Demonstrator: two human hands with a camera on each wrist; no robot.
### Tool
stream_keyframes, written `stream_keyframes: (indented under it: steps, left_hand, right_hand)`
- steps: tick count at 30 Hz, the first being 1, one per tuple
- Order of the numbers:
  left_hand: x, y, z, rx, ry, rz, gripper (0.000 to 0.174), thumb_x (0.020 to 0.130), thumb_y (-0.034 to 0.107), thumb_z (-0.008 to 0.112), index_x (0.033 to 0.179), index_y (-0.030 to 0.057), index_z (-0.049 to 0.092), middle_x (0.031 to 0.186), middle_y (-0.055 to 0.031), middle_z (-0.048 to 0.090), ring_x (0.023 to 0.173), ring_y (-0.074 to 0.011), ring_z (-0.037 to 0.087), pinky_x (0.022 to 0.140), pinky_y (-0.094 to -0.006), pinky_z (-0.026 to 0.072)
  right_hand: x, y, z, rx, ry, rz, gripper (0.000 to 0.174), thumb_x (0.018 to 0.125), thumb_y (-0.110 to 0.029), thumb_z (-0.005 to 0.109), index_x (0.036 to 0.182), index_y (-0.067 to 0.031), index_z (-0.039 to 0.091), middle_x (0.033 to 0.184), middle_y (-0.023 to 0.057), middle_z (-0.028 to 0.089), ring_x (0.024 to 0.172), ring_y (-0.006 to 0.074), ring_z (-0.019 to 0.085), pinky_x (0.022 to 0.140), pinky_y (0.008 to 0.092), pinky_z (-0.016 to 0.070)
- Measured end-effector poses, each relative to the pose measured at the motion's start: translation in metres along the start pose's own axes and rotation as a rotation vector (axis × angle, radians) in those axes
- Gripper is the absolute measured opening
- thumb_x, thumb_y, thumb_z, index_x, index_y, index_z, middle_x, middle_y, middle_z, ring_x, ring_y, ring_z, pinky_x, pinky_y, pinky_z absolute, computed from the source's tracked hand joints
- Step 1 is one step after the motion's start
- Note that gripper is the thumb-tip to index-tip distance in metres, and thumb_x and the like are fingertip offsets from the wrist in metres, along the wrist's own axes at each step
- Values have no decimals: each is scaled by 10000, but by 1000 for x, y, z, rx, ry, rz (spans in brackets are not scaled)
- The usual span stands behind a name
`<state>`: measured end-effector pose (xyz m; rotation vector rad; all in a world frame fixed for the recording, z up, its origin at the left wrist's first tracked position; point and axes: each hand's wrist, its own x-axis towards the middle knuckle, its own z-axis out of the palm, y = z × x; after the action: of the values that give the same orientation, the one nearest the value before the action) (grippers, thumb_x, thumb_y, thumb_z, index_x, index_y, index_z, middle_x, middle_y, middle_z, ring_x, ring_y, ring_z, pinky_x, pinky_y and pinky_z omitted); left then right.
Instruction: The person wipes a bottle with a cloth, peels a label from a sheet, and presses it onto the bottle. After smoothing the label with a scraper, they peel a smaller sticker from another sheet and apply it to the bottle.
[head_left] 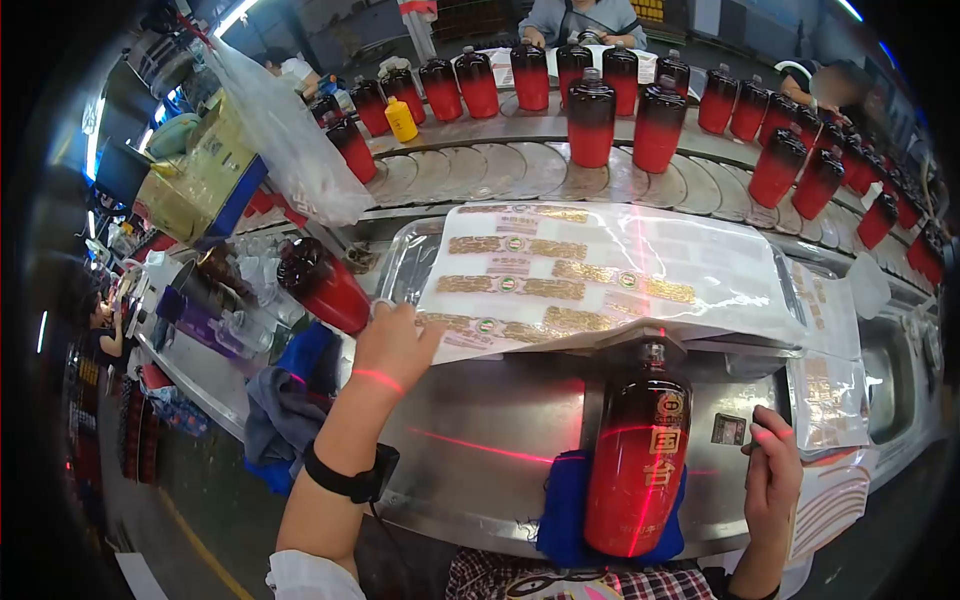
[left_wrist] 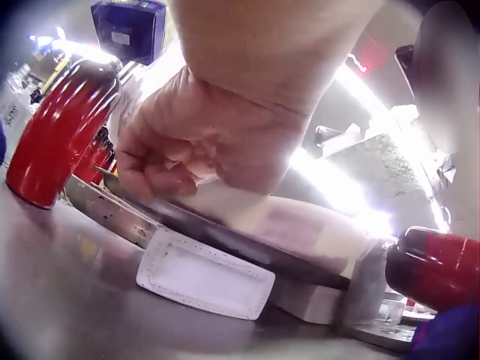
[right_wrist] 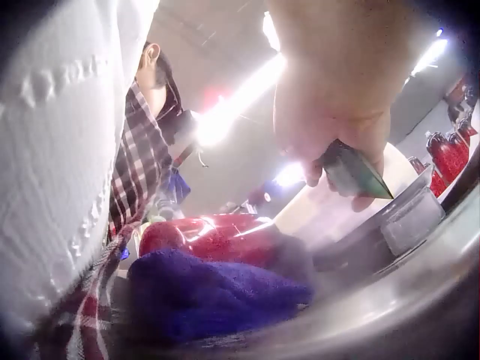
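Observation:
A red-and-black bottle (head_left: 640,470) with gold characters lies on a blue cloth (head_left: 565,505), its neck toward the tray. Sheets of gold-patterned labels (head_left: 600,270) cover the tray beyond it. At their lower left corner my left hand (head_left: 385,355) pinches the sheet edge; its curled fingers also show in the left wrist view (left_wrist: 217,142). To the right of the bottle, my right hand (head_left: 773,480) holds a small dark card (head_left: 730,429) at its fingertips. That card (right_wrist: 352,174) looks greenish in the right wrist view, which hides part of the grip.
Another red-and-black bottle (head_left: 325,285) stands left of the tray. Many similar bottles and a yellow one (head_left: 401,118) line the conveyor (head_left: 480,170) behind. A grey cloth (head_left: 285,405) lies at the left, more label sheets (head_left: 830,400) at the right. People sit across the conveyor.

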<state>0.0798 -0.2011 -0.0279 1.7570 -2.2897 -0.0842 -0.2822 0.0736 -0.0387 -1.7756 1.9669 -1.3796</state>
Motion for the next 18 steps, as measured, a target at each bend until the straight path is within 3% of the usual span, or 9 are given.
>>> stream_keyframes:
  steps: [2,8,11,14,16,18]
  left_hand:
    - [2,4,-2,33,-109,-54,530,873,435,626,1013,-76,635,1020,-288,588,896,-440,645,803,-483,521]
    - [4,1,-4,96,-82,8,542,858,463,636,1015,-55,644,1020,-284,600,922,-463,631,840,-523,498]
    - [23,-14,-5,-43,-163,26,510,865,440,644,999,-53,644,972,-274,612,872,-434,643,827,-500,505]
    - [69,-34,5,-405,-412,-132,371,898,369,652,1000,12,644,958,-105,604,848,-202,584,702,-328,517]
    - [77,-20,0,-683,-493,-342,283,922,327,638,968,48,640,889,-32,573,803,-137,528,625,-271,487]
    - [86,-17,2,-576,-455,-369,282,913,329,653,938,49,636,783,-11,557,690,-128,503,563,-264,454]
  right_hand:
    - [2,1,1,-14,0,3,285,924,111,470,1144,18,626,1267,233,586,1058,276,634,807,308,543]
    - [5,5,3,-47,-1,9,256,913,104,480,1112,44,630,1261,235,587,1063,278,633,820,312,540]
    - [8,4,2,-59,7,8,250,910,103,483,1107,54,629,1260,235,589,1051,276,636,828,315,539]
    - [12,1,1,-78,-4,-8,243,911,101,488,1103,59,630,1254,237,595,1031,274,645,830,316,540]
    - [15,-3,4,-99,-9,-31,237,912,99,495,1100,59,632,1248,238,600,1019,272,652,827,315,543]
    - [15,-2,6,-72,-1,-21,230,912,95,508,1097,54,638,1243,233,606,1012,263,656,825,312,545]
